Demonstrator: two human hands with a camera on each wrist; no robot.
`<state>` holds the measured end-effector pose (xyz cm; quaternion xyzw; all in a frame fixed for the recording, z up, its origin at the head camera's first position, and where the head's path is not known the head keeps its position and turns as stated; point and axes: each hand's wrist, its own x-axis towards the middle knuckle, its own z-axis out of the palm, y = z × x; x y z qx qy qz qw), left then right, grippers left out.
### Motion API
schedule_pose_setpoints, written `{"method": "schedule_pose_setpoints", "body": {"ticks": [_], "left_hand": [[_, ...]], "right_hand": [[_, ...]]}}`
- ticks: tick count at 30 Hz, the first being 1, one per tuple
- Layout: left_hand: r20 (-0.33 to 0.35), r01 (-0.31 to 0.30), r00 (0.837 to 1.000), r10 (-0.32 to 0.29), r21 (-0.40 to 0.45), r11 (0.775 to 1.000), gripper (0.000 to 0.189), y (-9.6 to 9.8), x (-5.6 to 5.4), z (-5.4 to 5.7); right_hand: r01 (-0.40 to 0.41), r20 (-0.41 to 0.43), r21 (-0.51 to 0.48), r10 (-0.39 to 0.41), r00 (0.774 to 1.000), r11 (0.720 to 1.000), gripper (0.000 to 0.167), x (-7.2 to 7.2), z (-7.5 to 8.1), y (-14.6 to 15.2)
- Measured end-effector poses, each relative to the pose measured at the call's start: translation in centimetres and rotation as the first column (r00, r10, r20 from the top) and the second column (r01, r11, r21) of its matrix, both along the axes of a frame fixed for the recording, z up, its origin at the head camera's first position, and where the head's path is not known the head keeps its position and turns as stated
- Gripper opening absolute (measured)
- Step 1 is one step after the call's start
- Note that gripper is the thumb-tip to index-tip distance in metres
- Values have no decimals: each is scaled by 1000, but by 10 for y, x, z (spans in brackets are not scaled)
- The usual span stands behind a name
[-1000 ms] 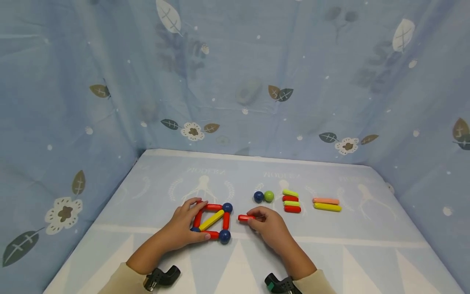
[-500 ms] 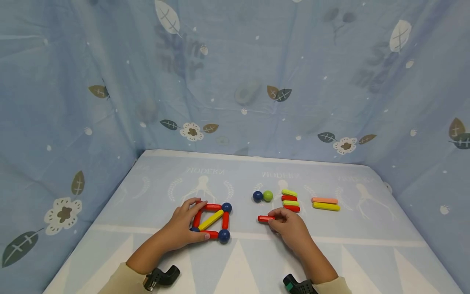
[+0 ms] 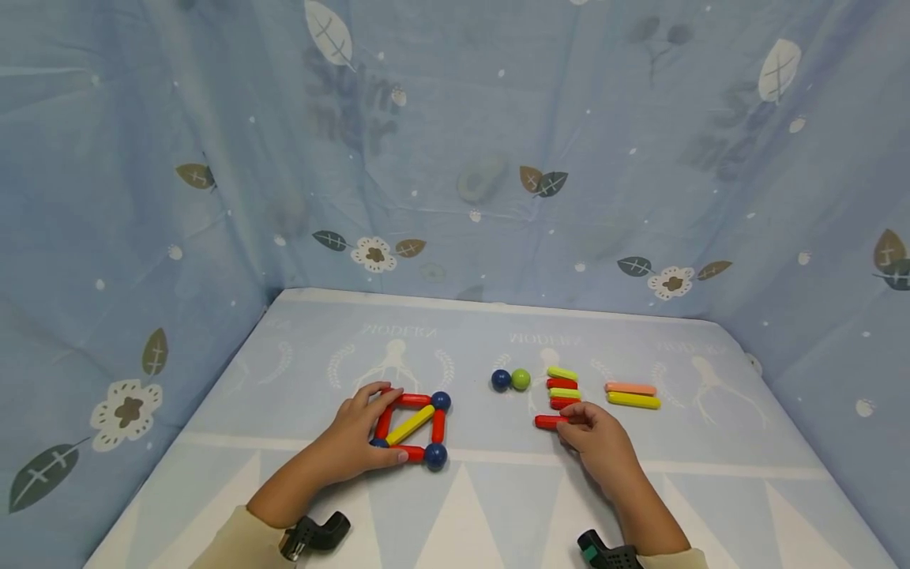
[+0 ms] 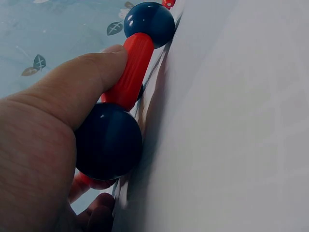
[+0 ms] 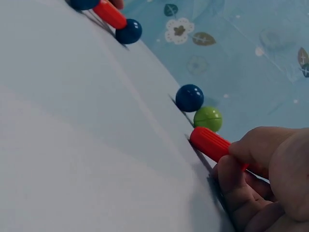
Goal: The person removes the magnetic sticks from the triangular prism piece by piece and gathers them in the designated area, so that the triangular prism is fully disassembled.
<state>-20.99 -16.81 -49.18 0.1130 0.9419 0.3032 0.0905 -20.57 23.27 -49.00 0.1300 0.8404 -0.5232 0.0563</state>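
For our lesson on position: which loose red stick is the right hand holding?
The frontmost loose red stick, its end pinched by the right hand; the other two lie alternating with yellow-green sticks.

Soft light, dimmer wrist views

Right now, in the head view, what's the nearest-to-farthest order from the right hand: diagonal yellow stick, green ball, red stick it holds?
1. Red stick: pinched by the right hand.
2. Green ball: beyond the hand, to its left.
3. Diagonal yellow stick: farther left, inside the red-sided frame.
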Motion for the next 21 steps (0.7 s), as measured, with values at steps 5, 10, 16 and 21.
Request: {"method": "schedule_pose_setpoints", "body": {"ticks": [5,10,16,21], "left_hand": [[6,-2,1000,2,0,1000,103,1,0,0],[12,-18,1000,18,-8,1000,104,0,2,1],[8,-4,1000,4,-8,1000,103,1,1,1],[-1,4,1000,-4,-9,1000,103,0,-1,2]], "right_hand": [[53,9,52,-53,999,997,27,0,-2,11],[94,6,47,-94,996,994,31,-1,-3,14],[150,7,35,-150,989,988,33,-1,-1,13],[146,5,40,-147,989,988,37,-3,-2,13]]}}
